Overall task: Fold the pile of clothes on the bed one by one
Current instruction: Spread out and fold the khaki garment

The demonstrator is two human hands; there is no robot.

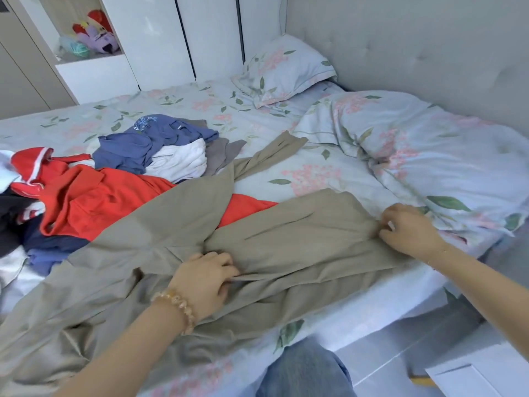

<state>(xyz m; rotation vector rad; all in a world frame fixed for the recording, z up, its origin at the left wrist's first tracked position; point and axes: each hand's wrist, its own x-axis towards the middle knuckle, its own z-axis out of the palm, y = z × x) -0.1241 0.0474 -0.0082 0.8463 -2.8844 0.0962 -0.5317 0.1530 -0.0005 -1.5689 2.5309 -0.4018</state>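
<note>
A bedroom, seen from above by a camera worn on a person's head. A bed covered in a pale blue sheet printed with pink flowers and green leaves fills most of the view, with a padded grey headboard along its far right side and white wardrobe doors behind it.

Spread across the near part of the bed is a large beige garment of thin woven cloth, wrinkled and partly bunched. The person's left hand, with a beaded amber bracelet on the wrist, rests on the middle of this garment, its fingers curled into a fold of the cloth; the grip is narrow and holds the beige fabric. The right hand is well apart, out at the garment's right edge, where its fingertips pinch the cloth; this grip is also narrow, closed on the fabric.

Beyond and to the left of the left hand's grip lies the pile of unfolded clothes: a bright red garment with white trim partly under the beige cloth, and farther back a blue top with an embroidered leaf sprig, a white crumpled piece and a grey piece. Dark navy cloth shows at the left edge.

Beyond the right hand's grip sits a rumpled floral duvet, and farther back a matching floral pillow. Near the bottom edge, below both hands, a knee in blue denim is visible over a grey tiled floor.
</note>
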